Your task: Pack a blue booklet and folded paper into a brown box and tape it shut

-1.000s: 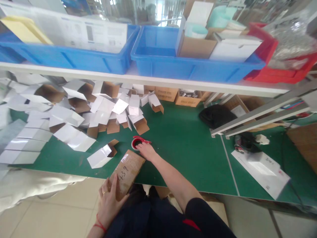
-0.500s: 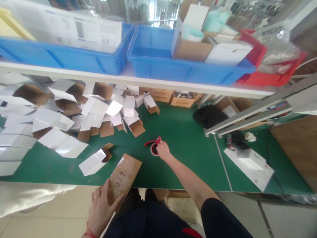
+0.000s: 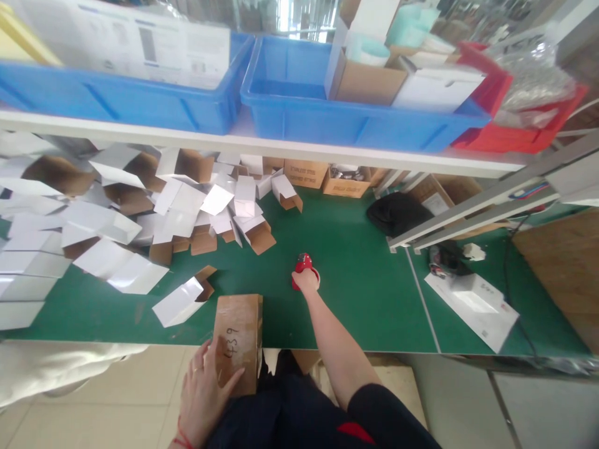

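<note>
Binned cartons (image 3: pixel 369 87) — left hand (image 3: pixel 203 393) on box (image 3: pixel 236 333), right hand (image 3: pixel 309 284) on dispenser (image 3: pixel 302 264)

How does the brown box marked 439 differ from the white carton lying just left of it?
The brown cardboard box is closed, overhangs the green table edge, and the left hand rests on it. The white carton gapes open at one end, lies fully on the table, untouched. Both are oblong boxes.

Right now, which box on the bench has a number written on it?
The closed brown box under the left hand, at the near edge, marked 439; the piled white boxes lie open and show no writing.
</note>
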Motion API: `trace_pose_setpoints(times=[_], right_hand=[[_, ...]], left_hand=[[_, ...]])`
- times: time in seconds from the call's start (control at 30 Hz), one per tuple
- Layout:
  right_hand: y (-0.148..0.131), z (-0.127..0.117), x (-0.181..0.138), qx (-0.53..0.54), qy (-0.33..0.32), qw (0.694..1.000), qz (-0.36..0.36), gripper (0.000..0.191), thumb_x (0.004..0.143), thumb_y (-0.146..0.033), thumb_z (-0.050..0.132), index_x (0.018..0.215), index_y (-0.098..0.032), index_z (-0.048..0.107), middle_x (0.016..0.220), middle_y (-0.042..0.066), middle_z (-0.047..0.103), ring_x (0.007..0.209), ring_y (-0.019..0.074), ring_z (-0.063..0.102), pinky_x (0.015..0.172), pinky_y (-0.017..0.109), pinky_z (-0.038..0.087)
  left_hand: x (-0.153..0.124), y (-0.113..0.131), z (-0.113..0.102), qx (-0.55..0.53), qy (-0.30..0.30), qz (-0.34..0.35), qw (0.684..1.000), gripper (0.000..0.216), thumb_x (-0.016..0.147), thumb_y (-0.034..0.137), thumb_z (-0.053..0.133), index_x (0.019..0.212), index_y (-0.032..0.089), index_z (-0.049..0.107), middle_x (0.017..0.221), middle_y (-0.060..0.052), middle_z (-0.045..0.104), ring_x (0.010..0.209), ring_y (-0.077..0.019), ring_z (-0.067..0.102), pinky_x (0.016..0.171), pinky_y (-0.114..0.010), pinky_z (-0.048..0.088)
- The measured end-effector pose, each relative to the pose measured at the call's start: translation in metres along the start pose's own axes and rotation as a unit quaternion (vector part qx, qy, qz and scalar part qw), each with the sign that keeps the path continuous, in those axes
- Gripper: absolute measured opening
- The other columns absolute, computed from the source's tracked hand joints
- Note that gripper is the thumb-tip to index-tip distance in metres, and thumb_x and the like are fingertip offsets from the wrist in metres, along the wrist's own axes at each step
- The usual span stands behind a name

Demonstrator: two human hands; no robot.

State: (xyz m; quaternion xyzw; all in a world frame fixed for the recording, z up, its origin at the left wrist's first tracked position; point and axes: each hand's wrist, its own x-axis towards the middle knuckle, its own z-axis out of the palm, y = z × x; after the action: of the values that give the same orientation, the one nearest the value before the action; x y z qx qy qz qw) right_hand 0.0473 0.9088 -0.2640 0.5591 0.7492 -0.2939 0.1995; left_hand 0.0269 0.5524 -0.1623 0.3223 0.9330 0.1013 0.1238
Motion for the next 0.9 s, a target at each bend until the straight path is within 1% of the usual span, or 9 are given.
trace_pose_setpoints(times=[0.07,0.13,0.23,0.4,0.53,0.63,0.73,0.83,0.9], right_hand=[[0.012,0.003,-0.008,-0.009,-0.008,1.000,-0.005,0.031,0.092,-0.040,0.066,0.104,-0.011,0.070,0.102,0.012,0.073,0.090,0.0214,0.071,0.081,0.036,0.058],[0.024,0.008,-0.019,-0.021,-0.004,1.000,-0.013,0.026,0.090,-0.036,0.069,0.100,-0.011,0.070,0.101,0.013,0.073,0.093,0.0230,0.070,0.086,0.039,0.056],[0.036,0.013,-0.032,-0.020,0.022,0.999,-0.025,0.027,0.093,-0.035,0.065,0.105,-0.011,0.069,0.106,0.016,0.072,0.101,0.0264,0.069,0.094,0.042,0.052],[0.056,0.007,-0.053,0.033,0.012,0.997,-0.075,0.025,0.095,-0.030,0.058,0.104,-0.010,0.070,0.105,0.019,0.073,0.098,0.0299,0.070,0.085,0.037,0.053],[0.087,-0.016,-0.087,0.117,-0.061,0.971,-0.198,0.021,0.091,-0.030,0.063,0.101,-0.014,0.073,0.098,0.008,0.076,0.091,0.0234,0.071,0.083,0.030,0.053],[0.107,-0.036,-0.121,0.162,-0.121,0.940,-0.273,0.016,0.086,-0.029,0.068,0.094,-0.016,0.075,0.090,0.003,0.076,0.084,0.0214,0.071,0.080,0.028,0.053],[0.113,-0.054,-0.155,0.186,-0.132,0.914,-0.334,0.011,0.080,-0.029,0.074,0.083,-0.018,0.075,0.084,0.002,0.075,0.079,0.0214,0.068,0.077,0.029,0.050],[0.108,-0.071,-0.187,0.220,-0.127,0.875,-0.413,0.016,0.079,-0.035,0.076,0.084,-0.019,0.075,0.086,0.003,0.074,0.082,0.0224,0.066,0.078,0.031,0.047],[0.102,-0.082,-0.205,0.225,-0.140,0.850,-0.455,0.020,0.083,-0.040,0.074,0.087,-0.020,0.075,0.090,0.003,0.074,0.086,0.0227,0.067,0.082,0.031,0.047]], left_hand=[[0.007,0.008,0.002,0.017,0.045,0.122,0.991,0.067,0.096,0.048,0.045,0.153,0.018,0.026,0.150,-0.017,0.044,0.136,-0.0339,0.046,0.103,-0.049,0.048],[0.016,0.019,0.006,0.015,0.047,0.234,0.971,0.067,0.099,0.038,0.044,0.157,0.019,0.018,0.156,-0.014,0.039,0.145,-0.0292,0.036,0.111,-0.045,0.042],[0.026,0.037,0.019,0.033,0.046,0.297,0.953,0.075,0.095,0.031,0.048,0.158,0.011,0.012,0.160,-0.014,0.034,0.149,-0.0277,0.028,0.116,-0.042,0.037],[0.024,0.042,0.040,0.074,0.083,0.296,0.949,0.080,0.087,0.018,0.046,0.159,0.007,0.011,0.161,-0.014,0.033,0.149,-0.0275,0.029,0.117,-0.042,0.033],[0.024,0.034,0.037,0.021,0.056,0.306,0.950,0.072,0.090,0.015,0.044,0.157,0.009,0.020,0.161,-0.014,0.032,0.150,-0.0270,0.028,0.117,-0.045,0.037],[0.030,0.033,0.024,-0.075,0.012,0.299,0.951,0.054,0.096,0.024,0.046,0.149,0.013,0.040,0.156,-0.013,0.042,0.146,-0.0283,0.035,0.115,-0.047,0.042],[0.038,0.046,0.004,-0.225,-0.027,0.204,0.952,0.043,0.097,0.038,0.050,0.134,0.016,0.056,0.140,-0.014,0.059,0.132,-0.0287,0.053,0.111,-0.048,0.047],[0.043,0.070,-0.023,-0.397,-0.058,0.100,0.910,0.039,0.096,0.045,0.051,0.124,0.019,0.062,0.126,-0.012,0.065,0.116,-0.0261,0.062,0.102,-0.044,0.052],[0.045,0.087,-0.043,-0.479,-0.084,0.078,0.871,0.036,0.096,0.045,0.051,0.119,0.021,0.064,0.122,-0.011,0.066,0.113,-0.0250,0.063,0.097,-0.041,0.053]])
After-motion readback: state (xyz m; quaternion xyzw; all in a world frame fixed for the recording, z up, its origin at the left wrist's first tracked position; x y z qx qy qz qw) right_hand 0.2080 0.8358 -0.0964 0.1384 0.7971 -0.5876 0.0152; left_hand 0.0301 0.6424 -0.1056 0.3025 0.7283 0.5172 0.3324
